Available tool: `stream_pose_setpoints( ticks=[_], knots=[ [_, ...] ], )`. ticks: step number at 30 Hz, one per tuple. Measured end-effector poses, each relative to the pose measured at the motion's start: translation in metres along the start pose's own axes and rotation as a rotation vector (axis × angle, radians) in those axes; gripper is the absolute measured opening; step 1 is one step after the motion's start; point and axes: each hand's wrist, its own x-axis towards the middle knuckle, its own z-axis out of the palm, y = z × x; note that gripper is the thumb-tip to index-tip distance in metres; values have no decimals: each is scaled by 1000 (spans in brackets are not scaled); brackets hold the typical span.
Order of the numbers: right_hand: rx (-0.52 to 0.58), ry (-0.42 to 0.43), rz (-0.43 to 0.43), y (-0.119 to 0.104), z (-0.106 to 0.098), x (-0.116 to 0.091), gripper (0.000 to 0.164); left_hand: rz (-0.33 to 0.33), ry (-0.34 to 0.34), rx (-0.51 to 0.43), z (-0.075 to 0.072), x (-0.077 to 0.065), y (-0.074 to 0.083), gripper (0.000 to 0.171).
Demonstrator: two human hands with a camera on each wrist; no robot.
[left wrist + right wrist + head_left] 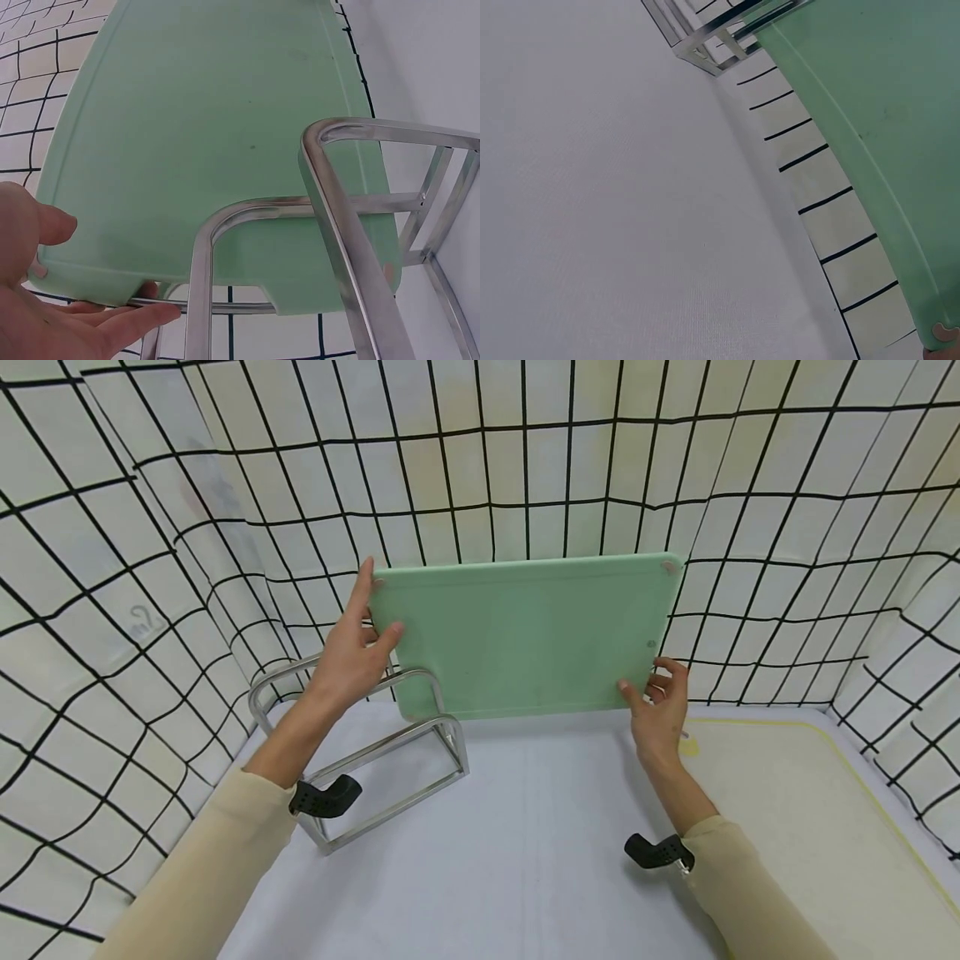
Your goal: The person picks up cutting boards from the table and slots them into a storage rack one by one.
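A light green cutting board is held upright on its long side, in front of the back wall. At its left edge my left hand grips it, thumb on the near face; in the left wrist view the fingers of the left hand reach beneath the end near a notch. My right hand pinches the lower right corner. The board's left end is behind the bent bars of a silver metal rack, and I cannot tell whether they touch. Only a fingertip of the right hand shows in the right wrist view.
White cloth covers the table. A pale mat with a yellow border lies at the right, a small yellow tab near its far left corner. Black-grid walls enclose the back and both sides.
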Motion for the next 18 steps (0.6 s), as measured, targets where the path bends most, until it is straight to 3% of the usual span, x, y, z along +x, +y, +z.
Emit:
stream_pose_setpoints(
  ticks=[13,18],
  knots=[
    [-18,-10,-10,3,9,4,58,-2,55,32,-1,-1,-2,79],
    [-26,-25,-14,3,11,6,56,-5,114,88,-1,-3,-3,77]
  ],
)
